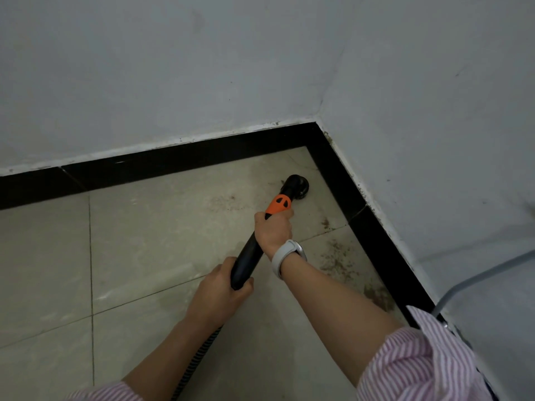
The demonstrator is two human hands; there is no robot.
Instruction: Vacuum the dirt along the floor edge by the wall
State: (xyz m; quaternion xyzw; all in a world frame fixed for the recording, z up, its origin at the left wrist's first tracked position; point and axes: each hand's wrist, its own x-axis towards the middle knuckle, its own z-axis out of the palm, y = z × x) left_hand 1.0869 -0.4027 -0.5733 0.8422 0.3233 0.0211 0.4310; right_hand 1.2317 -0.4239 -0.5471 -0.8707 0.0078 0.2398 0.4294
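Observation:
A black vacuum wand [247, 257] with an orange collar [278, 205] slants toward the room corner. Its round black brush nozzle [297, 186] rests on the beige tile near the corner. My right hand [275, 228], with a white watch on the wrist, grips the wand just below the orange collar. My left hand [224, 287] grips the wand's lower end, where the ribbed hose [202, 354] runs down under my forearm. Brown dirt [335, 257] lies scattered on the tile along the right wall's black skirting [373, 244], with a darker patch [379, 296] closer to me.
Two grey-white walls [173, 68] meet at a corner above the nozzle, and black skirting [144, 166] runs along both. A grey cable [474, 273] hangs down the right wall. Fainter dirt specks [228, 202] lie left of the nozzle.

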